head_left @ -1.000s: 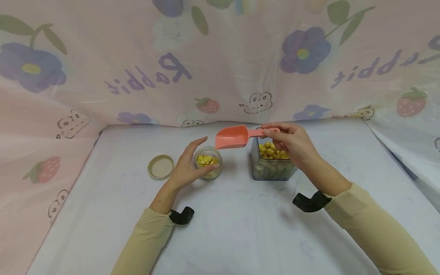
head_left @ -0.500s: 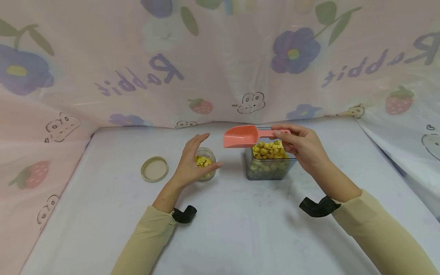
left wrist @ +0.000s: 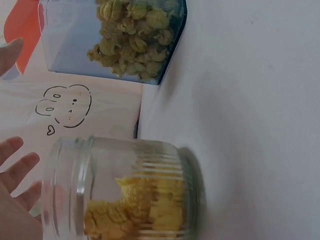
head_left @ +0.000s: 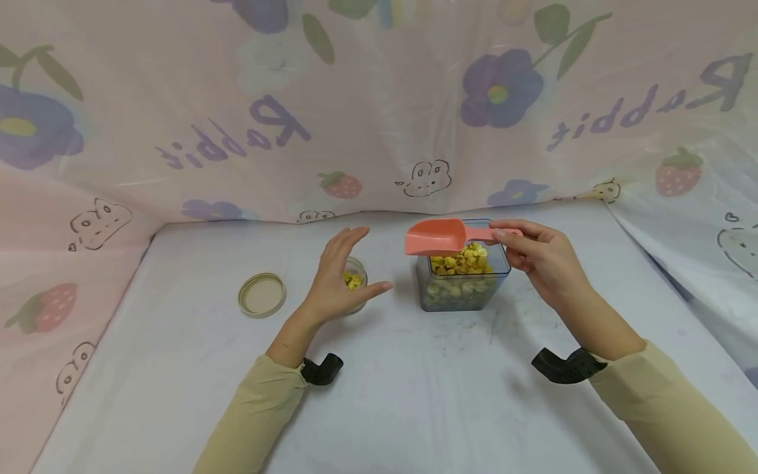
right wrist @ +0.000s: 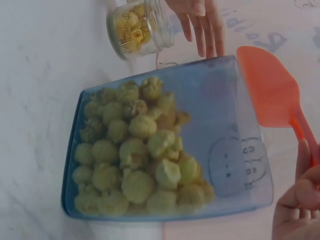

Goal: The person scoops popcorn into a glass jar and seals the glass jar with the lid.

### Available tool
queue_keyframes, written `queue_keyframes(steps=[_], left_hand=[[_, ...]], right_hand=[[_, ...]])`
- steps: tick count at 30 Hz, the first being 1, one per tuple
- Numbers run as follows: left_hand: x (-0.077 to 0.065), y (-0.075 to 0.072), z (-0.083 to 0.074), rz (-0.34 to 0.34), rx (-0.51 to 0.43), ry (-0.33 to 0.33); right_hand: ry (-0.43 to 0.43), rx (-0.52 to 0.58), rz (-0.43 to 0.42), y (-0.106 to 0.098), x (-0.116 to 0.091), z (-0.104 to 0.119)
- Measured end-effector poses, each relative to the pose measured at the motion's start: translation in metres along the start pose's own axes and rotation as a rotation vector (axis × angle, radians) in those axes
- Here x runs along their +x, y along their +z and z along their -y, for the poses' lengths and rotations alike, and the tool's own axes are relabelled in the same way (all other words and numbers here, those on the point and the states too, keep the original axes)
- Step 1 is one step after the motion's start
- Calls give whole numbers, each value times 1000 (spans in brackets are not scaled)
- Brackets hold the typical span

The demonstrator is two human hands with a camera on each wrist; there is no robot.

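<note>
My right hand [head_left: 541,257] pinches the handle of a coral-pink scoop [head_left: 435,237], whose bowl hangs over the left part of a clear bluish square container [head_left: 422,289]. Popcorn [right wrist: 135,150] fills that container a good part of the way. My left hand [head_left: 337,280] is spread, thumb apart from the fingers, above and beside a small glass jar [left wrist: 115,155]. Some yellow popcorn [left wrist: 145,210] lies in the jar's lower part. In the head view the hand hides much of the jar. The scoop's bowl shows no popcorn.
A round jar lid [head_left: 262,295] lies on the white tabletop [head_left: 379,395] left of the jar. Behind the table hangs a pink printed curtain [head_left: 367,99]. A black curved piece sits on each wrist.
My right hand has carried the scoop to the right, from near the jar to over the square container. My left hand has shifted slightly right and covers more of the jar.
</note>
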State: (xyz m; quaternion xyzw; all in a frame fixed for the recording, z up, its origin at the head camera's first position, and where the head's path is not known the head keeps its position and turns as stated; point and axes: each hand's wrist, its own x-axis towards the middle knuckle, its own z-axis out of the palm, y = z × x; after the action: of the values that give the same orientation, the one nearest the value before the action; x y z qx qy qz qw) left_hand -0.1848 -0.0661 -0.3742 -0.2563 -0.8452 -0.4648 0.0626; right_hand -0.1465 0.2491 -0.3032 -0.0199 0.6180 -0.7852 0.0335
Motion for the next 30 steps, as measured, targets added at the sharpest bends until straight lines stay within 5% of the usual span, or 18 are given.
queue_keyframes(steps=[15,30], left_hand=[[13,21,-9,12,-52,78],[20,44,-23,78,-106,34]], right_hand=[[-27,36,-66,-17,-9,3],[-66,-12,-88,-30,-10,10]])
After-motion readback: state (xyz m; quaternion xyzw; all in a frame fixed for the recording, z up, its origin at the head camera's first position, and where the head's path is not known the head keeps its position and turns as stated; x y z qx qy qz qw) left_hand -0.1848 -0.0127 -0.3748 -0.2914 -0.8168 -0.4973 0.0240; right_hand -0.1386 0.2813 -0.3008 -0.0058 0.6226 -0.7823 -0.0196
